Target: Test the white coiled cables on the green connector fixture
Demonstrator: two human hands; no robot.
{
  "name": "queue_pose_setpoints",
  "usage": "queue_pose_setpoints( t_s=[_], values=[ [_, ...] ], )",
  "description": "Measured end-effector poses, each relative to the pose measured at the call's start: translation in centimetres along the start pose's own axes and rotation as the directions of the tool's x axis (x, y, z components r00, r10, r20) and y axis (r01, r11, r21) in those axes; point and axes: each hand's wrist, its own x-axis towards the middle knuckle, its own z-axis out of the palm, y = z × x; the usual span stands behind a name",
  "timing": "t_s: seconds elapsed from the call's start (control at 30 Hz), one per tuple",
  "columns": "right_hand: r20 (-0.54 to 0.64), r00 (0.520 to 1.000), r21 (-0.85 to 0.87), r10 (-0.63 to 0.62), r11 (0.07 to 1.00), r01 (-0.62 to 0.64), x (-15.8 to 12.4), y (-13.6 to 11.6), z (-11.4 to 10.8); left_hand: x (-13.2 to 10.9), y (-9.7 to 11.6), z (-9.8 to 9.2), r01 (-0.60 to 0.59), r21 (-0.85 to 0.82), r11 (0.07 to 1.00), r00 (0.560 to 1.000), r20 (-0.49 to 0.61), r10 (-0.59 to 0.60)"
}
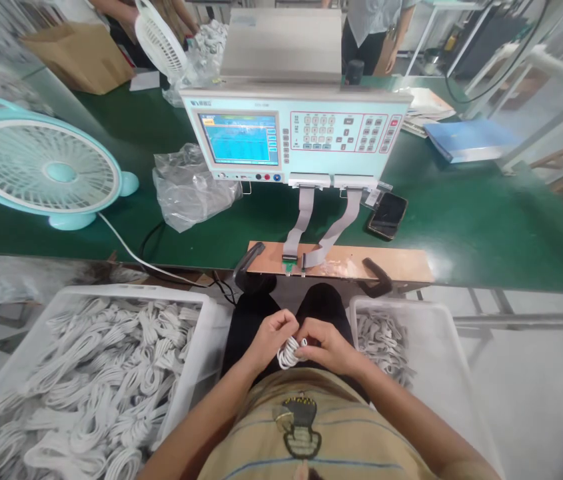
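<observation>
A small coiled bundle of white cable [288,354] is held between my two hands, low over my lap. My left hand [277,333] pinches it from the left, its fingers closed at the top of the coil. On the other side my right hand [328,345] grips the same bundle, thumb and fingers pressed around it. The cable's ends are hidden by my fingers. Beyond my knees, two grey ribbon cables [302,217] run from the tester [291,137] down to a wooden board [341,260] at the table edge.
A white bin [206,320] of coiled cables stands at left, and another bin [441,333] with fewer coils at right. On the green table [466,220] are a blue fan [51,170], a plastic bag [186,190], a phone [388,215] and a blue folder [466,140]. People stand behind.
</observation>
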Motion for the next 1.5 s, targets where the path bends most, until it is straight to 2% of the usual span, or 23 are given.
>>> queue_pose_setpoints(
  t_s=[0.03,0.1,0.23,0.33,0.47,0.63,0.8,1.03,1.23,1.4,1.5],
  values=[
    [-0.019,1.0,0.008,0.01,1.0,-0.01,0.1,0.2,0.0,-0.2,0.2,-0.4,0.035,0.019,0.999,0.996,0.076,-0.036],
    [-0.046,0.998,0.05,0.042,0.998,-0.04,0.1,0.6,0.0,-0.7,0.5,-1.0,0.095,0.026,0.995,0.984,0.146,-0.098],
    [-0.047,0.991,0.085,0.124,0.989,-0.12,0.2,0.7,0.3,-1.5,0.0,-0.8,0.16,-0.127,0.979,0.985,0.089,-0.149],
    [-0.004,0.998,-0.058,0.064,0.996,-0.064,0.1,0.5,0.6,-1.9,-0.7,-0.2,0.189,-0.213,0.959,0.982,0.05,-0.183],
    [0.057,0.998,-0.146,0.038,0.989,-0.029,0.2,0.4,1.2,-2.2,-1.5,0.5,0.145,-0.215,0.966,0.988,-0.026,-0.154],
    [0.036,0.998,-0.147,0.047,0.988,-0.041,0.2,0.6,1.4,-2.4,-1.8,1.0,0.212,-0.357,0.91,0.975,0.007,-0.224],
    [0.036,0.998,-0.12,0.045,0.992,-0.04,0.0,0.8,0.8,-1.8,-1.5,0.7,0.16,-0.457,0.875,0.98,-0.032,-0.195],
    [-0.022,0.998,-0.1,-0.055,0.994,0.053,-0.1,0.3,0.4,-1.4,-0.8,0.2,0.166,-0.6,0.783,0.978,-0.003,-0.21],
    [0.027,0.999,-0.087,-0.026,0.996,0.029,0.4,-0.4,-0.3,-1.2,0.2,0.4,0.135,-0.62,0.773,0.984,-0.005,-0.176],
    [-0.134,0.979,-0.125,-0.155,0.983,0.138,0.2,0.0,0.4,-1.0,1.0,0.5,0.141,-0.627,0.767,0.979,-0.028,-0.202],
    [-0.256,0.953,-0.163,-0.16,0.979,0.121,0.5,0.2,0.4,-1.0,0.9,0.9,0.157,-0.595,0.788,0.978,-0.019,-0.21]
  ],
)
